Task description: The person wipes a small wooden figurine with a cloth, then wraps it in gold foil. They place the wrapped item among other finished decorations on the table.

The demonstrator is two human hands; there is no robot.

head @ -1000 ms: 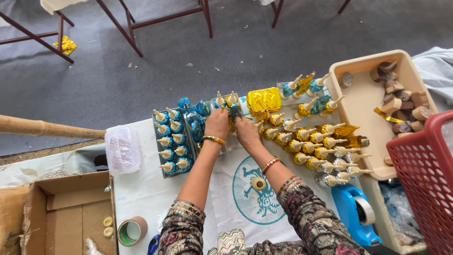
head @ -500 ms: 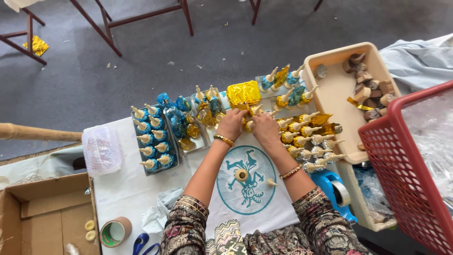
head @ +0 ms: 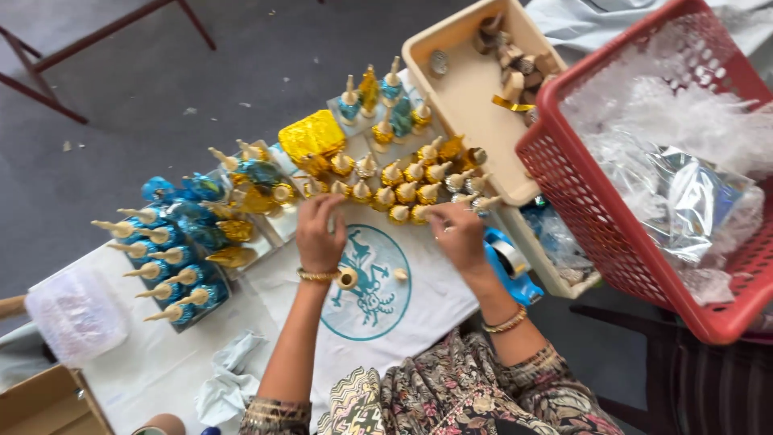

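My left hand (head: 318, 234) hovers over the white cloth (head: 266, 322) with its fingers curled, just in front of the rows of gold foil-wrapped pieces (head: 394, 181) with cream cone tips. What its fingers hold is hidden. My right hand (head: 459, 235) pinches the front gold piece (head: 420, 213) of those rows. Between my wrists, a small cream spool (head: 348, 279) and a loose cream cone (head: 400, 274) lie on the cloth's teal round print (head: 366, 278). Blue foil-wrapped pieces (head: 173, 266) stand in rows at the left.
A red basket (head: 564, 185) of clear plastic bags fills the right. Behind it is a beige tray (head: 463, 89) with wooden bits. A blue tape dispenser (head: 509, 266) sits by my right wrist. A gold foil block (head: 312, 135), a clear bag (head: 76, 314) and a cardboard box (head: 40, 403) are also in view.
My hands have parted: the left drew back toward me, the right moved right along the gold rows. The view swung right, bringing the red basket closer.
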